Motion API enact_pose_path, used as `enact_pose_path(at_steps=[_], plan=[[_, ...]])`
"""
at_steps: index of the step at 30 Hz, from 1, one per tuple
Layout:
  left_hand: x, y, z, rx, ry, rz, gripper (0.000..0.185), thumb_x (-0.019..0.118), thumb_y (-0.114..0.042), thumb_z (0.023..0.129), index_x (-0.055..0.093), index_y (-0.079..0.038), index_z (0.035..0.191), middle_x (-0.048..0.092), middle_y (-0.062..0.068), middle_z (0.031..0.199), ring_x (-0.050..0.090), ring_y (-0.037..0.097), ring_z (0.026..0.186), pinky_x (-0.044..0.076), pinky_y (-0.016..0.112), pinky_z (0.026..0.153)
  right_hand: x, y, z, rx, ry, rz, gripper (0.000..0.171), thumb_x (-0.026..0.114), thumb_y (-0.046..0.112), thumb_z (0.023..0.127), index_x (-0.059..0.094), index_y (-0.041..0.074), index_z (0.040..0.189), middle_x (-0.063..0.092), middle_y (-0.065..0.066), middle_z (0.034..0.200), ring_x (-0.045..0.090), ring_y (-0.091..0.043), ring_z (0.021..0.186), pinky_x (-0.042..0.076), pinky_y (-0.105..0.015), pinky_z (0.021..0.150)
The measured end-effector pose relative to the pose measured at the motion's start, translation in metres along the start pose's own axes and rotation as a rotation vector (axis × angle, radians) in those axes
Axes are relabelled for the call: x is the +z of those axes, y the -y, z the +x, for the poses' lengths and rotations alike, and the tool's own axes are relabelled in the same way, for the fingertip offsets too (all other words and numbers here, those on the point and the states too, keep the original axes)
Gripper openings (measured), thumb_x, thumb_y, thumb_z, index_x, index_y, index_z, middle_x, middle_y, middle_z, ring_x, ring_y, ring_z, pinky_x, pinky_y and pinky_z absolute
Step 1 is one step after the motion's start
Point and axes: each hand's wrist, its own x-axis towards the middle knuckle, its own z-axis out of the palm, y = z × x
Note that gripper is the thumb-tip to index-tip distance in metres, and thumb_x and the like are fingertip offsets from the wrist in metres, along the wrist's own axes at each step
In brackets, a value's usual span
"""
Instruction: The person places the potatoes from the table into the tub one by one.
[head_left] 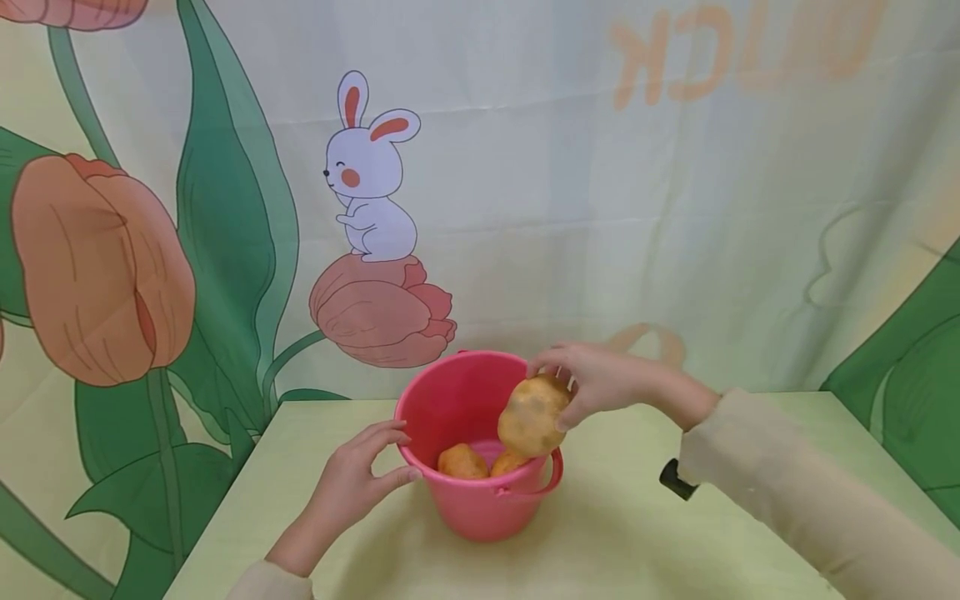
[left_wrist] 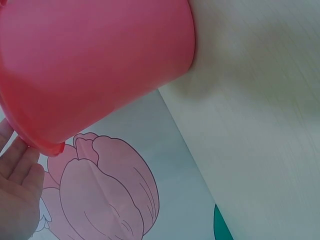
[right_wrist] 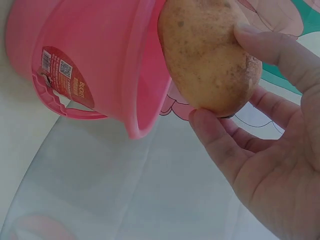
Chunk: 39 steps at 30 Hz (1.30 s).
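Observation:
A pink bucket [head_left: 487, 504] stands upright on the table, and two potatoes lie inside it; one potato [head_left: 462, 462] shows at the front left, the other [head_left: 508, 462] partly hidden beside it. Over the bucket's right rim, my right hand [head_left: 600, 379] holds a large, pale brown potato [right_wrist: 207, 55] between thumb and fingers. In the right wrist view it overlaps the bucket's mouth. My left hand [head_left: 356, 475] rests its fingertips and thumb against the left side of the rim, fingers spread and fairly straight.
The bucket's pink handle [head_left: 555, 475] hangs down on its right side, near a red label [right_wrist: 67, 77]. Behind the pale green table [head_left: 652, 517] hangs a curtain [head_left: 540, 208] printed with tulips and a white rabbit. A black band piece [head_left: 677, 479] shows at my right sleeve.

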Motion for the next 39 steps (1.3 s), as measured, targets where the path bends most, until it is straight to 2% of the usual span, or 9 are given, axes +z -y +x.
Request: enact_pose_path(at_steps=[6,20,31,39], plan=[[0.000,0.000,0.000,-0.010,0.007,-0.003,0.039,0.074,-0.036,0.067,0.062,-0.021,0.101,0.055,-0.003,0.121,0.050,0.020,0.114,0.051,0.037,0.082,0.003,-0.005,0.006,0.021,-0.009,0.008,0.049,0.072,0.013,0.069,0.052,0.012,0.113,0.051,-0.006,0.106,0.050,-0.020,0.094,0.050,-0.025,0.074],[0.000,0.001,0.001,-0.019,0.013,-0.004,0.040,0.073,-0.039,0.066,0.062,-0.021,0.100,0.055,-0.003,0.121,0.050,0.020,0.114,0.052,0.037,0.081,0.015,-0.011,0.017,0.034,-0.055,-0.047,0.050,0.073,0.014,0.068,0.052,0.012,0.113,0.049,-0.005,0.103,0.048,-0.019,0.093,0.050,-0.025,0.071],[0.000,-0.001,0.001,-0.022,0.011,0.000,0.039,0.073,-0.037,0.067,0.062,-0.021,0.100,0.055,-0.004,0.121,0.050,0.020,0.114,0.051,0.037,0.082,0.021,-0.012,0.029,0.051,-0.075,-0.161,0.052,0.074,0.016,0.066,0.053,0.013,0.113,0.048,-0.005,0.103,0.047,-0.018,0.093,0.050,-0.027,0.072],[0.000,-0.001,0.002,-0.022,0.010,-0.008,0.038,0.074,-0.036,0.067,0.062,-0.022,0.100,0.055,-0.004,0.121,0.050,0.019,0.114,0.051,0.037,0.083,0.026,-0.016,0.037,0.065,-0.079,-0.194,0.053,0.075,0.016,0.065,0.053,0.012,0.114,0.048,-0.006,0.103,0.047,-0.018,0.093,0.050,-0.027,0.071]])
